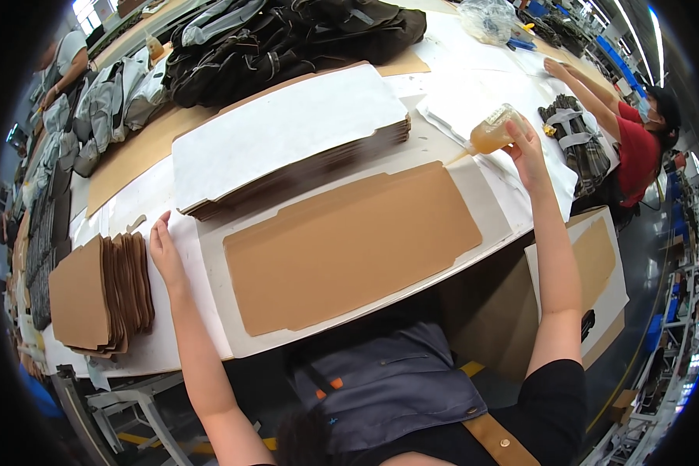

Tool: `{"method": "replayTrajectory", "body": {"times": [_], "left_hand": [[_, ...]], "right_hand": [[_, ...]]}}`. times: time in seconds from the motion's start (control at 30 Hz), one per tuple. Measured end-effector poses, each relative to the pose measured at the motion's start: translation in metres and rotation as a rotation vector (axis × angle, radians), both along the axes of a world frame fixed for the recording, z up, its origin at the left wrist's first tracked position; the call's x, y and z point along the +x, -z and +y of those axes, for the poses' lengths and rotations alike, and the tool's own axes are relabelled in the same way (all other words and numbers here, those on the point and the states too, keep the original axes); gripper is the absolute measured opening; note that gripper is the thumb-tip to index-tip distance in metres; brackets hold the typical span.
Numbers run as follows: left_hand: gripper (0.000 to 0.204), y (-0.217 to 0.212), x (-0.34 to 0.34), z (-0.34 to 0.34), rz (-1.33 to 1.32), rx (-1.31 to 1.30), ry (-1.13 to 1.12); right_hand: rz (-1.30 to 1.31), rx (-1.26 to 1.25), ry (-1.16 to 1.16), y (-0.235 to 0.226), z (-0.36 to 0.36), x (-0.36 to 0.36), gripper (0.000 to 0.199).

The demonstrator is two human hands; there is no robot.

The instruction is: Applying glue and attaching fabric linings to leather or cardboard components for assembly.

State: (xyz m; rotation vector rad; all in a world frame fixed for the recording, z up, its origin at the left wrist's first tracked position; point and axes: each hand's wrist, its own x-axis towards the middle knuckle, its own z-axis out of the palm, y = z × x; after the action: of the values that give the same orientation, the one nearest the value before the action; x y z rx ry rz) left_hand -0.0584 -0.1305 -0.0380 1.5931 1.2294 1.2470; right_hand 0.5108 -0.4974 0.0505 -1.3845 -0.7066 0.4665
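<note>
A squeeze bottle of amber liquid (489, 132) is gripped in my right hand (530, 159), tilted with its thin nozzle pointing down and left. That nozzle is close to the upper right corner of a large brown cardboard panel (349, 248), which lies flat in front of me on a pale grey sheet (497, 213). My left hand (165, 252) is raised with fingers stretched and holds nothing. It is between the panel and a stack of smaller brown cardboard pieces (81, 291).
Behind the panel stands a stack of white-topped boards (287, 128). Dark fabric bags (295, 46) pile up farther back, with grey fabric pieces (109, 109) at left. A person in red (637, 147) works at the right, near a plaid bundle (579, 140). An open carton (598, 264) stands below the table's right edge.
</note>
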Motion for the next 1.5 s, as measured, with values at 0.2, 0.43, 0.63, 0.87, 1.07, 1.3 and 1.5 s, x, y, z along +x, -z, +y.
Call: {"method": "replayTrajectory", "body": {"times": [0.2,0.43,0.63,0.87,1.07,1.3,1.5], "left_hand": [[0.041,-0.002,0.004,-0.004,0.047,-0.016,-0.004],[0.041,-0.002,0.003,-0.005,0.037,0.004,0.022],[0.041,0.002,0.001,-0.001,0.010,-0.016,0.024],[0.043,0.004,-0.001,0.002,0.038,0.000,0.036],[0.044,0.009,-0.006,0.009,0.051,0.017,0.044],[0.043,0.008,0.001,0.006,0.072,0.009,0.035],[0.043,0.006,0.001,0.004,0.065,-0.001,0.034]], "right_hand": [[-0.007,-0.011,0.007,0.002,0.001,0.002,0.075],[-0.032,-0.071,0.007,-0.002,-0.005,0.004,0.075],[-0.035,-0.098,-0.013,-0.005,-0.017,-0.004,0.071],[-0.027,-0.160,-0.047,-0.007,-0.038,-0.011,0.063],[-0.008,-0.168,-0.074,-0.006,-0.064,-0.018,0.063],[0.020,-0.152,-0.045,0.003,-0.106,-0.029,0.064],[0.264,0.143,0.188,0.035,-0.165,-0.063,0.065]]}}
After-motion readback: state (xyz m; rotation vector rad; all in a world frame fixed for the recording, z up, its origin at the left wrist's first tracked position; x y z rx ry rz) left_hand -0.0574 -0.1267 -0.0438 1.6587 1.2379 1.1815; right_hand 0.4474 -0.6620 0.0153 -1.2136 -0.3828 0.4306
